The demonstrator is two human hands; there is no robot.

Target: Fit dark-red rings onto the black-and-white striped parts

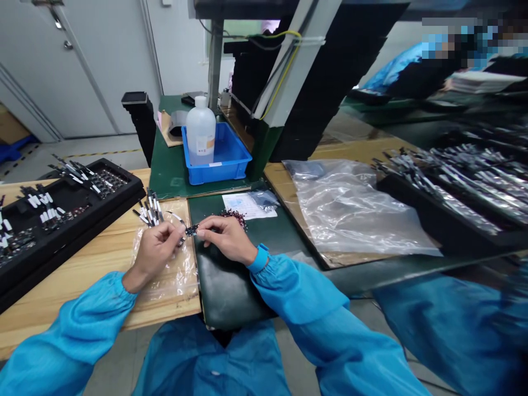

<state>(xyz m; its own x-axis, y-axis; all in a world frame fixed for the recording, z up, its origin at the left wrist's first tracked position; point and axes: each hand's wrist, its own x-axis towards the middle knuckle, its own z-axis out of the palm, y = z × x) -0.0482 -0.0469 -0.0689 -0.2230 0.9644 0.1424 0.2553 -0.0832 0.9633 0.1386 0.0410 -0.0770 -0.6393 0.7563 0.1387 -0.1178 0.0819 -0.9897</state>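
A person's blue-sleeved L arm & R arm reach fwd from below, angling in twd each other. Bare L hand, fingers curled, pinches w/ thumb & index; R hand, back up, does likewise, fingertips just beside the L's. L wrist & R wrist approx. straight.

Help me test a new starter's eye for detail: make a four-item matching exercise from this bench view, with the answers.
Things
1. Bottle
2. Small part
3. Large clear bag
4. Paper

Places
A. On a brown board
B. Pinched between the left hand and right hand
C. Beside a heap of tiny reddish pieces
D. Standing in the blue bin

Right pairs: 1-D; 2-B; 3-A; 4-C
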